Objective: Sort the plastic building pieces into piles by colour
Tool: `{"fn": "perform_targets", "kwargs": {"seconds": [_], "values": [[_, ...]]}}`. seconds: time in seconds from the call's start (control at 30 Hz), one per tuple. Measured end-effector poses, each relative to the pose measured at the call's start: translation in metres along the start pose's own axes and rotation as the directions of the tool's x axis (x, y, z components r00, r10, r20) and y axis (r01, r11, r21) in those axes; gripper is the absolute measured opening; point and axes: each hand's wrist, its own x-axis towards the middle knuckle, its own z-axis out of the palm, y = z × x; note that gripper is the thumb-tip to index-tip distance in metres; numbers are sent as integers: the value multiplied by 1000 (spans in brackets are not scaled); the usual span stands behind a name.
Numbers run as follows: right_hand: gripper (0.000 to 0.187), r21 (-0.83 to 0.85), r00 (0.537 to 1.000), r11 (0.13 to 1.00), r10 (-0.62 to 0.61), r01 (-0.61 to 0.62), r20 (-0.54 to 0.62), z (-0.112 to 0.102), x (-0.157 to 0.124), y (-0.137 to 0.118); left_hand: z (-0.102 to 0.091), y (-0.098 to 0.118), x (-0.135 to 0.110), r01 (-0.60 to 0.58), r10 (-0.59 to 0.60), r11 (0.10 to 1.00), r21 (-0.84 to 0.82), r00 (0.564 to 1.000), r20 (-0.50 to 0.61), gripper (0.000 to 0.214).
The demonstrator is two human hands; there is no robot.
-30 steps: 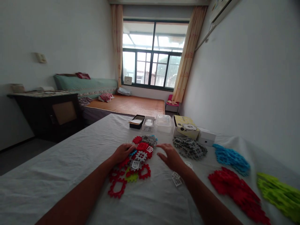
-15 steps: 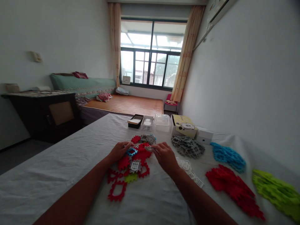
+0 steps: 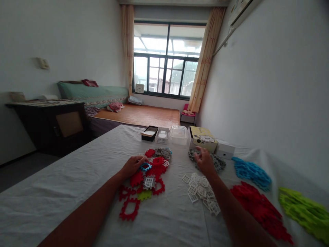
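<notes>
My left hand (image 3: 132, 165) rests with curled fingers on a flat assembly of interlocking plastic tiles (image 3: 146, 178), mostly red with grey, blue and yellow-green pieces; its fingertips touch a blue tile (image 3: 145, 167). My right hand (image 3: 204, 160) reaches over a pile of grey tiles (image 3: 218, 164) at the back right, fingers bent down onto it; what they hold, if anything, is hidden. A scatter of small white window pieces (image 3: 200, 192) lies just below my right wrist.
Piles of blue tiles (image 3: 250, 171), red tiles (image 3: 259, 209) and green tiles (image 3: 305, 212) line the right side of the white-covered table (image 3: 64, 192). Small boxes (image 3: 164, 134), a yellow carton (image 3: 203, 139) and a white box (image 3: 225, 151) stand at the far edge.
My right hand has left the tile assembly and moved right and away onto the grey pile. My left hand has stayed on the assembly by the blue tile.
</notes>
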Motion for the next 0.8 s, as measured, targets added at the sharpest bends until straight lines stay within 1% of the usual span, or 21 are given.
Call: {"fn": "perform_targets", "kwargs": {"seconds": [0.03,0.07,0.13,0.2,0.27,0.3,0.37,0.43,0.5,0.57,0.6,0.63,0.73,0.77,0.8], "values": [[38,31,992,997,-72,69,104,9,-7,-14,0,0,0,0,0,1000,-3,1000,8,47],[38,62,968,989,-145,135,203,19,-14,-28,0,0,0,0,0,1000,-3,1000,12,47],[43,80,903,967,-254,241,347,40,-30,-53,1,0,-1,-2,2,1000,2,1000,12,47],[50,57,850,953,-291,296,438,55,-43,-70,1,0,-1,-13,13,1000,3,1000,20,47],[53,81,813,949,-304,306,497,61,-50,-78,1,0,-1,-22,22,1000,-4,999,31,48],[51,122,793,944,-325,308,515,60,-52,-79,1,0,-1,-23,23,1000,-9,999,33,47],[40,225,760,925,-380,306,528,54,-54,-79,2,0,-1,-19,19,1000,-15,999,34,47],[27,297,742,909,-412,293,529,45,-53,-77,2,-2,-1,-23,24,1000,-16,999,31,46],[19,326,723,903,-421,279,548,35,-51,-73,2,-3,-1,-38,38,999,-12,999,24,46],[17,333,695,906,-415,261,587,26,-48,-69,2,-3,-1,-47,47,999,-3,999,20,46],[17,333,671,911,-407,245,619,21,-46,-66,1,-3,-1,-48,48,999,1,999,22,46],[17,333,637,916,-396,224,661,16,-44,-64,1,-3,-1,-48,48,999,1,998,27,46],[18,335,504,931,-359,142,786,4,-36,-58,1,-4,-2,-46,47,999,-12,998,46,46],[18,330,487,936,-346,121,802,2,-34,-58,1,-5,-2,-45,45,999,-14,998,50,46],[17,312,509,944,-323,108,798,3,-34,-58,1,-5,-2,-43,44,999,-13,998,50,47]]}}
